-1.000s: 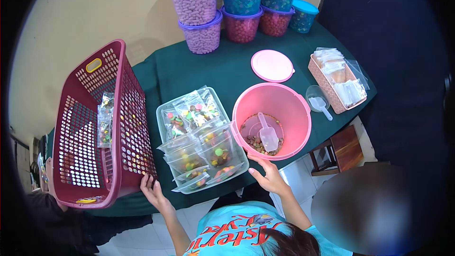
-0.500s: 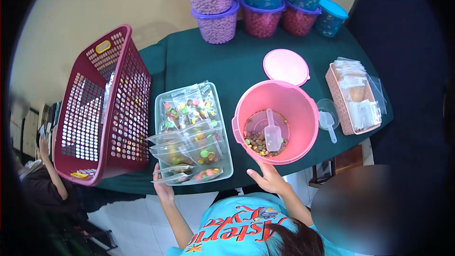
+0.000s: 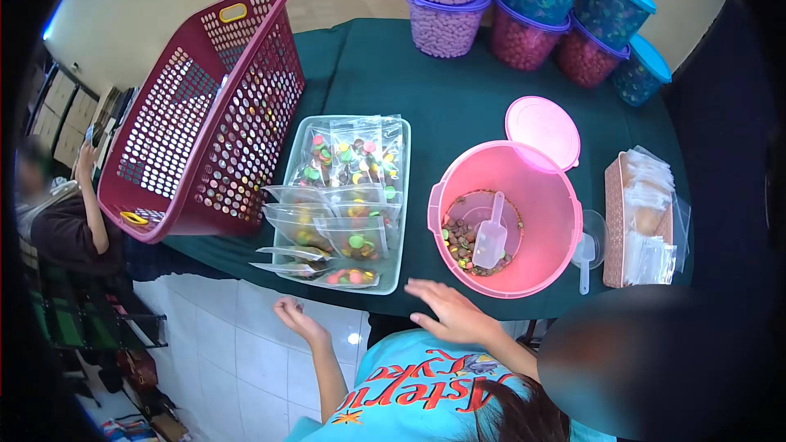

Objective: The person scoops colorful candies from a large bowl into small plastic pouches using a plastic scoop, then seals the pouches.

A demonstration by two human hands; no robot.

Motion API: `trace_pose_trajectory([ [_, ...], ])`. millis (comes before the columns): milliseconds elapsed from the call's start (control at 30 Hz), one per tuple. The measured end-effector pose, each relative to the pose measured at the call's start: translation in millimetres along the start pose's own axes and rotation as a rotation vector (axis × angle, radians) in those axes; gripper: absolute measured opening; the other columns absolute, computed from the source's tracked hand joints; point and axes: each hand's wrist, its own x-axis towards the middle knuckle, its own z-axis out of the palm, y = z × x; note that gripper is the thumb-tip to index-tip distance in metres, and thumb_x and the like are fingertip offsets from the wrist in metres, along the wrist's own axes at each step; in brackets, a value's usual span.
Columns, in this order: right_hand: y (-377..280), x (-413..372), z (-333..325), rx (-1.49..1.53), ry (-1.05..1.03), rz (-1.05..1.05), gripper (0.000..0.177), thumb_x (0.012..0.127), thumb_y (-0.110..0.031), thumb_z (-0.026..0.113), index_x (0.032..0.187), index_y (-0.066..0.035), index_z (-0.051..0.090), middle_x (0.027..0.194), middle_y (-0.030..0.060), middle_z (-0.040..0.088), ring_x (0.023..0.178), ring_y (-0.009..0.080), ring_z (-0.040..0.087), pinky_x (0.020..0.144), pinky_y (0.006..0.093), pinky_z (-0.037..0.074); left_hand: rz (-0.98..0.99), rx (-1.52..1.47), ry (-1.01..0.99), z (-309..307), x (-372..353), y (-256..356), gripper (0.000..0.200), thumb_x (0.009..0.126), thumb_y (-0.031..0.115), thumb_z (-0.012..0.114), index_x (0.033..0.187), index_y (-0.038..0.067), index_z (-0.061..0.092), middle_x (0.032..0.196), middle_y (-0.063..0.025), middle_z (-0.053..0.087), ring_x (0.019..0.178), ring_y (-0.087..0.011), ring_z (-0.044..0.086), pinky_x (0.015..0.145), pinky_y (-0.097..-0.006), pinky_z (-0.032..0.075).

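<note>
My left hand (image 3: pixel 303 321) hovers off the table's front edge, below the tray, palm turned up and fingers loosely bent with nothing seen in them. Fingers stretched out, my right hand (image 3: pixel 449 311) is open and empty between the tray and the pink tub. The pale green tray (image 3: pixel 398 221) holds several clear zip bags (image 3: pixel 354 236) of colourful round candies. Inside the pink tub (image 3: pixel 547 221), a clear scoop (image 3: pixel 491 239) rests on a low layer of brown, green and yellow candies (image 3: pixel 460 239).
A maroon laundry basket (image 3: pixel 233 127) stands left. Pink lid (image 3: pixel 542 127), small dish with a scoop (image 3: pixel 585 262) and woven box of plastic bags (image 3: pixel 614 229) lie around the tub. Lidded candy tubs (image 3: pixel 446 29) line the back. Another person (image 3: pixel 70 221) is at far left.
My left hand has come away from the tray's front corner. The right hand has moved left, away from the pink tub's rim. The camera view has shifted and turned.
</note>
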Motion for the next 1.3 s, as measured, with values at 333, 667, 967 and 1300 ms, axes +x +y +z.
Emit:
trace_pose_trajectory([
  [333, -21.5, -32.6, -33.6, -0.011, -0.165, -0.054, 0.041, 0.083, -0.026, 0.047, 0.115, -0.002, 0.043, 0.105, 0.0162, 0.052, 0.098, 0.0291, 0.048, 0.086, 0.0389, 0.036, 0.747, 0.962, -0.860, 59.3, -68.0, 64.0, 0.022, 0.073, 0.025, 0.060, 0.087, 0.008, 0.058, 0.092, -0.0060, 0.057, 0.091, -0.0234, 0.049, 0.087, -0.0390, 0.025],
  [667, -43.8, -35.8, -35.4, 0.047, 0.003, 0.107, 0.040, 0.081, -0.025, 0.049, 0.113, -0.002, 0.045, 0.098, 0.0170, 0.054, 0.094, 0.0306, 0.050, 0.086, 0.0388, 0.036, 0.604, 1.319, -1.425, 90.5, -29.1, 65.2, 0.062, 0.076, 0.051, 0.049, 0.106, -0.003, 0.052, 0.108, -0.0208, 0.052, 0.106, -0.0319, 0.046, 0.090, -0.0403, 0.032],
  [967, -36.1, -44.5, -17.3, 0.016, 0.135, 0.199, 0.040, 0.081, -0.025, 0.050, 0.113, -0.002, 0.046, 0.105, 0.0172, 0.053, 0.097, 0.0310, 0.050, 0.088, 0.0386, 0.034, 0.667, 1.247, -1.587, 91.9, -12.3, 67.6, 0.060, 0.077, 0.048, 0.050, 0.104, -0.005, 0.052, 0.102, -0.0213, 0.055, 0.098, -0.0337, 0.051, 0.084, -0.0380, 0.039],
  [1300, -32.3, -58.7, -19.4, 0.006, 0.166, 0.177, 0.043, 0.083, -0.027, 0.046, 0.115, -0.001, 0.043, 0.103, 0.0168, 0.052, 0.097, 0.0306, 0.048, 0.086, 0.0388, 0.034, 0.329, 1.186, -1.554, 88.4, -13.5, 99.4, 0.049, 0.080, 0.039, 0.053, 0.101, -0.005, 0.056, 0.088, -0.0184, 0.060, 0.083, -0.0264, 0.058, 0.076, -0.0330, 0.043],
])
